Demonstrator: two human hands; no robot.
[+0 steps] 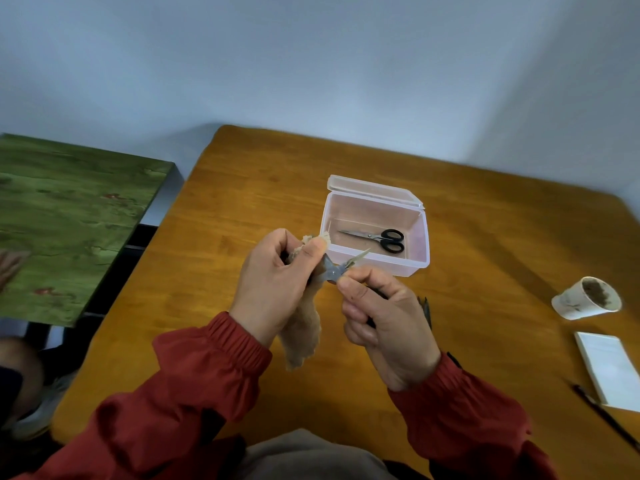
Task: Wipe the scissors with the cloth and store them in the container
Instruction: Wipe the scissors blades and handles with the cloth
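1. A pair of scissors [335, 271] with metal blades and dark handles is being held above the worktop [242, 188]. The blades are spread, the right hand [384, 320] is gripping the handle end, and one bare blade is pointing toward the container.
2. A beige, fuzzy cloth [303, 327] is being pinched around the other blade by the left hand [273, 282], its loose end hanging down.
3. A clear plastic container [420, 251] is sitting open just beyond the hands, its hinged lid standing up behind.
4. A second pair of scissors [377, 239], black-handled and closed, is lying flat inside it, blades pointing left.

Translucent glossy plastic container [375, 199], fuzzy beige cloth [303, 327], shiny metal scissors [341, 266], smooth varnished wooden table [263, 188].
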